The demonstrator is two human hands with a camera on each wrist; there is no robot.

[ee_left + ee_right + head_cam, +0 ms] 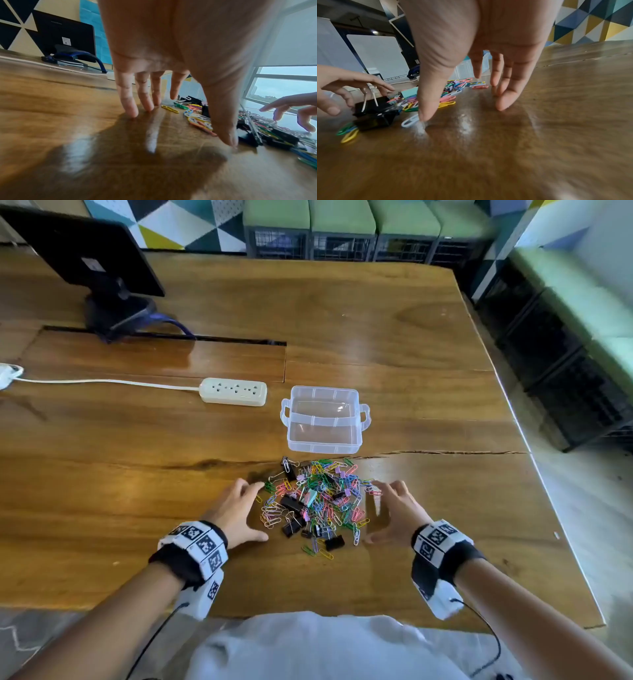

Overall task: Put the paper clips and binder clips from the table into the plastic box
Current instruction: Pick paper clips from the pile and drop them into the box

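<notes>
The heap of paper clips (320,494) lay on the wooden table (411,344) right in front of me, a bright tangle of pink, green, blue and yellow wire, with black binder clips (293,503) mixed through it and a mint one near the middle. A few stray clips sat at the near edge of the heap. Just beyond the pile stood the clear plastic box (324,419), its lid off and nothing inside that I could see.

My left hand (238,510) was spread at the pile's left edge, fingers (127,102) straight with their tips down on the wood and the thumb reaching in beside the clips; it gripped nothing. My right hand (394,513) mirrored it on the right edge, fingers (508,94) extended, thumb tip on the table beside a pale blue clip (410,121), also holding nothing. The heap lay between my two palms.

Left of the box lay a cream power strip (233,391) with its white cord running off to the left, and farther back in that corner stood a black monitor (85,251) on its stand.
</notes>
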